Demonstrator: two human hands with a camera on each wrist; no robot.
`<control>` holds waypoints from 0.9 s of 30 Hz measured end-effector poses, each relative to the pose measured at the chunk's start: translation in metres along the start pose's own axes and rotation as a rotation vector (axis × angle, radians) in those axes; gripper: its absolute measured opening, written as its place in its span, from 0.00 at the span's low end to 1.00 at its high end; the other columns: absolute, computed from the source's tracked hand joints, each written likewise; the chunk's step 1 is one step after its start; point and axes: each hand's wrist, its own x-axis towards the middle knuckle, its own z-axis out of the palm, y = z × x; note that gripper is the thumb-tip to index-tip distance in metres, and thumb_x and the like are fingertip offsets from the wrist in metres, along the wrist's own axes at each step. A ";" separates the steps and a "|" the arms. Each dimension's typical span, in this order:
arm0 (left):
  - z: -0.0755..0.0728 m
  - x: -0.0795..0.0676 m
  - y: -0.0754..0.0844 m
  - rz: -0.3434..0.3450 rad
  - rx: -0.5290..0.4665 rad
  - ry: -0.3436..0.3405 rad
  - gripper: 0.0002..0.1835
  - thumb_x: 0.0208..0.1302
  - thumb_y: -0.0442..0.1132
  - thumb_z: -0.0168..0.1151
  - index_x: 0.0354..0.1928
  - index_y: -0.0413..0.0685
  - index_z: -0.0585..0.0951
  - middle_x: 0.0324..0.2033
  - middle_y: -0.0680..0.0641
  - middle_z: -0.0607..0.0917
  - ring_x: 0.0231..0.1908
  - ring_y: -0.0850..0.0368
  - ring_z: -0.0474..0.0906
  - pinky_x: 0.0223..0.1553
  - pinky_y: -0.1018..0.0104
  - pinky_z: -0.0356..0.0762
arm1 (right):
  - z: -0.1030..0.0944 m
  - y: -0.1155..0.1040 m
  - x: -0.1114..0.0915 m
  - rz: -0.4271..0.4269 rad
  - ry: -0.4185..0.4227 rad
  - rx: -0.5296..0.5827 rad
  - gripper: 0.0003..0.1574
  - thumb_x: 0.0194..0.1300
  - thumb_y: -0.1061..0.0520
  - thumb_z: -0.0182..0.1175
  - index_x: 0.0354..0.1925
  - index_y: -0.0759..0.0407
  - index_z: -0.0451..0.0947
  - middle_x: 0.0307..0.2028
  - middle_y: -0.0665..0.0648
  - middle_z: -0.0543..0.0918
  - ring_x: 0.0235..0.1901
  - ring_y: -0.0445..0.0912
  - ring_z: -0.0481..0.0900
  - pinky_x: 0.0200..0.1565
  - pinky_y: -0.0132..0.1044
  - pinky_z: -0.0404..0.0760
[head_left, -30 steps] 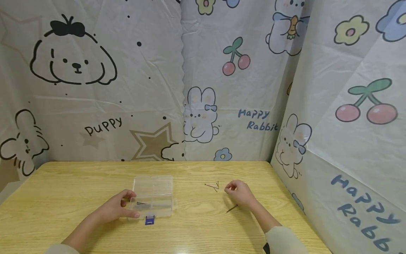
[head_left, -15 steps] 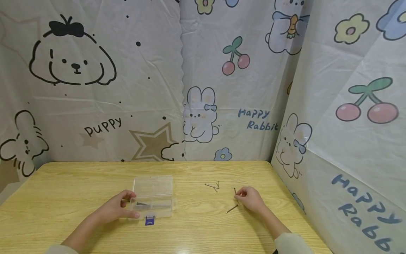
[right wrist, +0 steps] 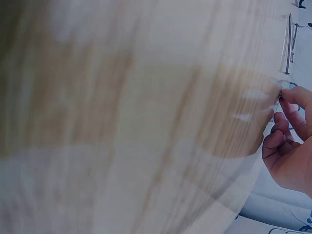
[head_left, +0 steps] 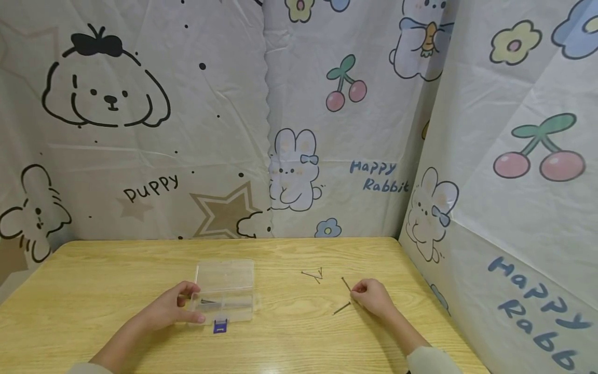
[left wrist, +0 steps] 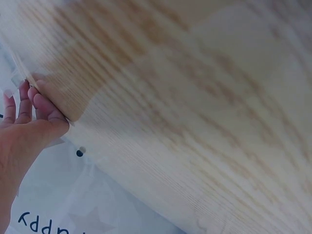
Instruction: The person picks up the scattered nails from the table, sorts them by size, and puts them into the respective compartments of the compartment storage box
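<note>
A clear plastic compartment box [head_left: 240,314] lies on the table with its lid [head_left: 225,272] raised back and a blue latch [head_left: 220,326] at the front. My left hand [head_left: 168,306] grips its left side, thumb at the front and fingers behind. Dark nails [head_left: 207,301] lie in the left compartment. To the right, my right hand [head_left: 374,298] pinches the near end of a nail [head_left: 345,283] between thumb and fingertips, its head pointing away. Another nail [head_left: 341,308] lies on the table just left of that hand. The right wrist view shows the pinching fingers [right wrist: 292,97] at its right edge.
Several loose nails [head_left: 313,275] lie in a small group between box and right hand, further back. The wood-grain table [head_left: 280,348] ends at a printed cloth [head_left: 224,130] behind and another on the right.
My right hand has moved right and slightly nearer, and the nail at its fingertips has come into view, tilting leftward. My left hand and the box have stayed in place.
</note>
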 end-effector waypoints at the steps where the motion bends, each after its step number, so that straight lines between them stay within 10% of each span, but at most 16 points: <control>1: 0.000 0.000 0.000 0.000 -0.001 -0.001 0.40 0.49 0.48 0.73 0.59 0.36 0.65 0.56 0.37 0.70 0.55 0.41 0.68 0.57 0.43 0.67 | 0.000 0.000 0.000 0.002 0.003 -0.003 0.03 0.56 0.59 0.63 0.29 0.59 0.80 0.27 0.51 0.80 0.30 0.43 0.74 0.34 0.35 0.73; 27: 0.000 -0.001 0.000 0.001 0.002 -0.004 0.41 0.49 0.49 0.72 0.60 0.36 0.64 0.57 0.35 0.69 0.56 0.38 0.67 0.57 0.43 0.67 | -0.004 -0.020 0.000 -0.039 -0.020 0.079 0.03 0.58 0.63 0.60 0.29 0.62 0.79 0.26 0.53 0.78 0.27 0.42 0.70 0.29 0.32 0.71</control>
